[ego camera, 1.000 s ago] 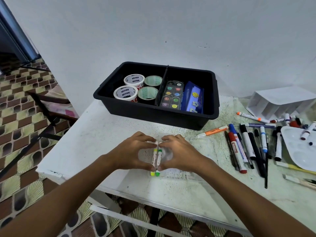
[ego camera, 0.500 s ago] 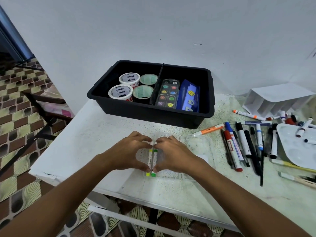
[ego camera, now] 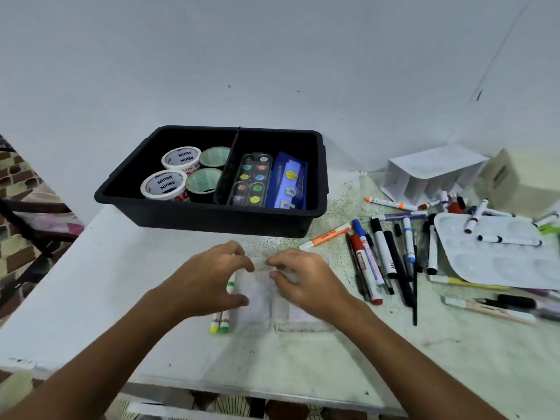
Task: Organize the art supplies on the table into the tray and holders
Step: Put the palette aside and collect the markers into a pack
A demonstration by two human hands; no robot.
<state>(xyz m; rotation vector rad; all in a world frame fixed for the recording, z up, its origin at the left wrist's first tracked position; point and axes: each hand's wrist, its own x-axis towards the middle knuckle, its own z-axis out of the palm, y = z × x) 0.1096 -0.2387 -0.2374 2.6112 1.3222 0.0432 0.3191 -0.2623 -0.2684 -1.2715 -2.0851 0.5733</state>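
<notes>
Now I see the left hand curled over two markers lying near the table's front edge, while the right hand pinches a clear plastic case just beside them; the black tray sits behind.

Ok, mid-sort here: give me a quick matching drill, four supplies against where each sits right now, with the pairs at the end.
Things:
1. tape rolls
2. watercolour palette
3. orange highlighter
4. yellow and green markers

Places:
A. right compartment of the black tray
B. on the table under the left hand
C. left compartment of the black tray
D. loose on the table, just right of the tray

Pairs: 1-C, 2-A, 3-D, 4-B
</notes>
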